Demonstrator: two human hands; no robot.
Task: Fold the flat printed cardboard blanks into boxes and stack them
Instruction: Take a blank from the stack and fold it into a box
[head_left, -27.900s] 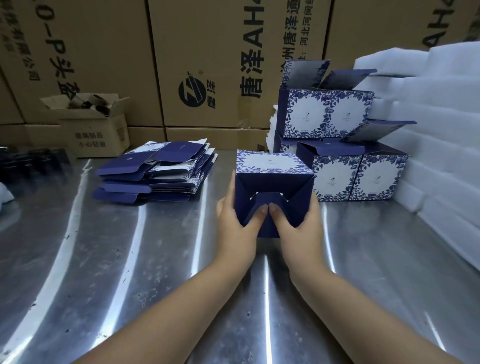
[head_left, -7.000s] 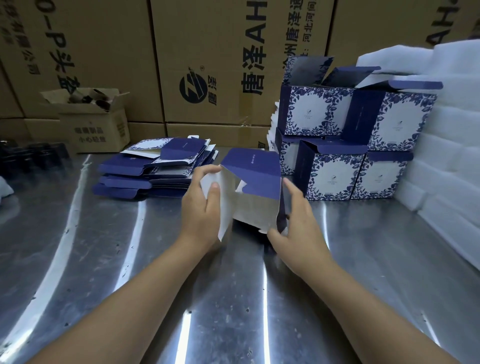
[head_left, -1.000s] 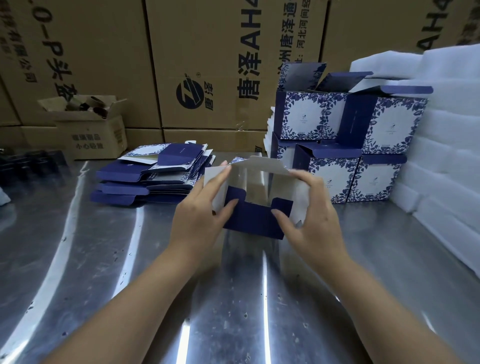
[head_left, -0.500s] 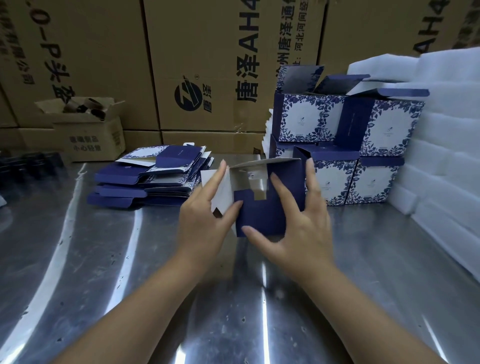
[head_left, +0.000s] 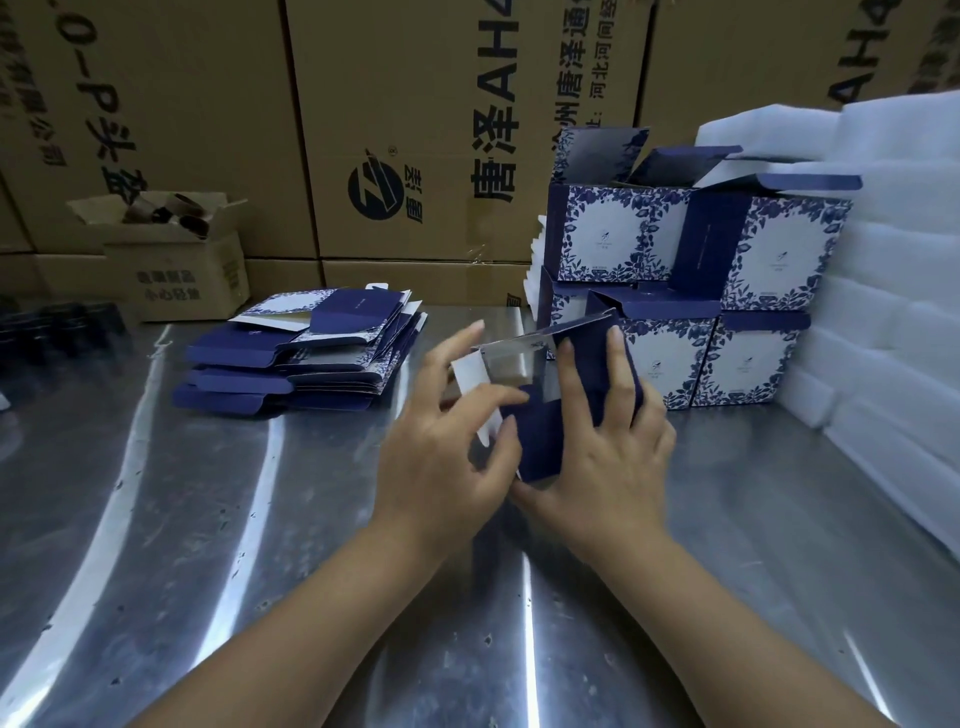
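1. Head view, layout: the half-folded box (head_left: 571, 410) sits near frame centre, a touch toward 1 o'clock. Its lower edge is on or just over the counter (head_left: 208, 519); can't tell which. Both hands are on it.
2. R hand (head_left: 608, 462): comes in from the box's 5 o'clock, fingers straight & spread, laid flat on the navy side panel. Thumb runs along the lower edge. It presses, doesn't clamp. Prob. it braces the walls square while the other side gets worked.
3. L hand (head_left: 441, 457): at the box's 8 o'clock, fingers apart & extended. One fingertip reaches across toward the open middle, near the white flap (head_left: 470, 387) sticking out at the box's 9 o'clock. Thumb rests vs. the navy corner. Nothing pinched as far as visible. Looks set to push that flap inward (judgement only).
4. Box itself: open end faces the camera, pale inside showing, navy panel on the R half. Flaps not yet closed, so step in hand = closing one end.
5. Pile of flat blanks (head_left: 301, 358): at 10 o'clock, well apart from the L hand but on its side. Likely parked there for an easy next pick.
6. Stack of finished boxes (head_left: 649, 234): at 2 o'clock, just behind the box in hand, two tiers, top lids open. It backs onto the white foam sheets (head_left: 893, 260) at 3 o'clock, which likely stop it sliding.
7. Brown cartons (head_left: 415, 104) wall off 12 o'clock. Small open carton (head_left: 176, 270) at 10–11 o'clock, not involved.
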